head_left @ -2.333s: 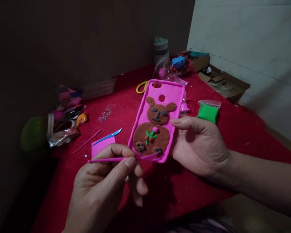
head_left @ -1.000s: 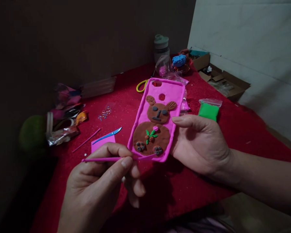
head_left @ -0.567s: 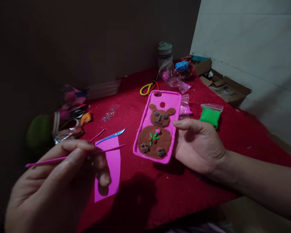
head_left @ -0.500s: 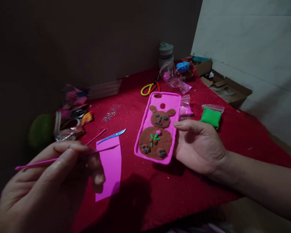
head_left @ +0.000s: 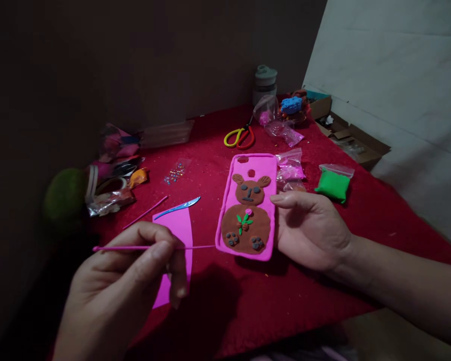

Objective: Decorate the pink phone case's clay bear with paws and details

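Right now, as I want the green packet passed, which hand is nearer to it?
Right. The right hand, holding the pink phone case, is on the near side of the green packet; the left hand, with a thin pink tool, is farther away, left of the case.

No text, label, brand, number or sign can be read.
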